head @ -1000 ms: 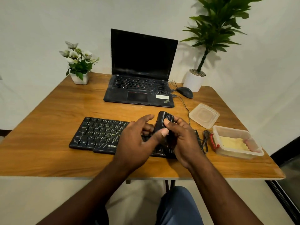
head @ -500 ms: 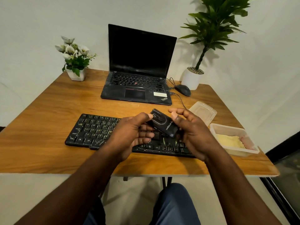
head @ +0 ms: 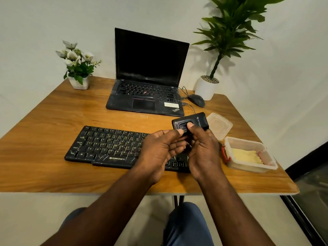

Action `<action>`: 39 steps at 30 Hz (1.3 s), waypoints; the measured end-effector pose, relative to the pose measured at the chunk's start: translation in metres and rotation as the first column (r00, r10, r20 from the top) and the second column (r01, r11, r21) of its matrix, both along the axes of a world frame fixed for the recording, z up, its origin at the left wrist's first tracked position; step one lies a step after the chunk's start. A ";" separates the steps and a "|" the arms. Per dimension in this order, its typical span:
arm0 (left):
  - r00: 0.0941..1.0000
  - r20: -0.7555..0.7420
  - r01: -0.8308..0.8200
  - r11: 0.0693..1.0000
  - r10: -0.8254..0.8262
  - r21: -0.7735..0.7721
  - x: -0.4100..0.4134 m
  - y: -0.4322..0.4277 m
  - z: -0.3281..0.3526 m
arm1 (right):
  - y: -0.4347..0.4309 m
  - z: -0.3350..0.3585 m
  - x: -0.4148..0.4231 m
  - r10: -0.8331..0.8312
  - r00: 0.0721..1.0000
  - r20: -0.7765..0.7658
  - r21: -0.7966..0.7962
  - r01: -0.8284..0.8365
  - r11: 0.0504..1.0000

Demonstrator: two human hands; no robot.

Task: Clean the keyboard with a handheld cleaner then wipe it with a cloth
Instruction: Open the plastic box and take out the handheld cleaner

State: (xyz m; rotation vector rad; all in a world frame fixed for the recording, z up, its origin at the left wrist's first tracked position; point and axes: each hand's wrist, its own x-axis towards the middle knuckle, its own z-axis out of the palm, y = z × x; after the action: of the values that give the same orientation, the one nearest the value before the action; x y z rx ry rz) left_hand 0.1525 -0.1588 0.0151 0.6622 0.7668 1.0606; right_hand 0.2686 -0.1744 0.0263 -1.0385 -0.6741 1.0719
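A black keyboard point(head: 108, 145) lies on the wooden table point(head: 53, 166), its right end hidden behind my hands. Above that end I hold a small black handheld cleaner point(head: 195, 121). My right hand point(head: 204, 150) grips it from below, thumb pressed on its top face. My left hand point(head: 159, 151) pinches the cleaner's near edge with thumb and curled fingers. A yellow cloth point(head: 245, 156) lies inside a clear plastic box point(head: 252, 166) at the right of the keyboard.
A black laptop point(head: 147, 96) stands open behind the keyboard, with a mouse point(head: 197, 100) and cables at its right. The box's lid point(head: 220, 125) lies beside the cleaner. A flower pot point(head: 78, 82) and a potted plant point(head: 206, 89) stand at the back corners.
The cleaner has been turned in my hands and shifted right, its top face now toward me with my right thumb on it. My left hand moved from under it to its near edge.
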 end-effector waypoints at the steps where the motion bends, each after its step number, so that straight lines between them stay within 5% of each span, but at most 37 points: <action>1: 1.000 -0.013 0.002 1.000 -0.002 0.015 0.000 -0.001 -0.001 | 0.001 0.000 0.000 -0.006 1.000 0.012 0.005 0.006 1.000; 12: 0.998 -0.043 -0.051 0.995 0.055 0.083 0.000 -0.002 -0.007 | 0.009 -0.003 0.009 0.038 0.998 0.046 0.018 -0.039 0.999; 31: 1.000 0.014 -0.020 0.991 0.018 0.129 0.015 -0.004 -0.006 | 0.008 0.008 0.028 0.229 0.965 -0.125 0.055 -0.223 0.973; 39: 0.999 0.029 -0.018 0.993 0.014 0.114 0.015 -0.006 -0.007 | 0.008 0.002 0.033 0.227 0.973 -0.052 0.014 -0.226 0.974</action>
State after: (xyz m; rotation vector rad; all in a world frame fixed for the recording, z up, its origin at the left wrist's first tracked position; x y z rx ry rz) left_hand 0.1674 -0.1653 0.0078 0.7377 0.6921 1.1323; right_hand 0.3014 -0.1666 0.0279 -0.9380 -0.7662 1.2893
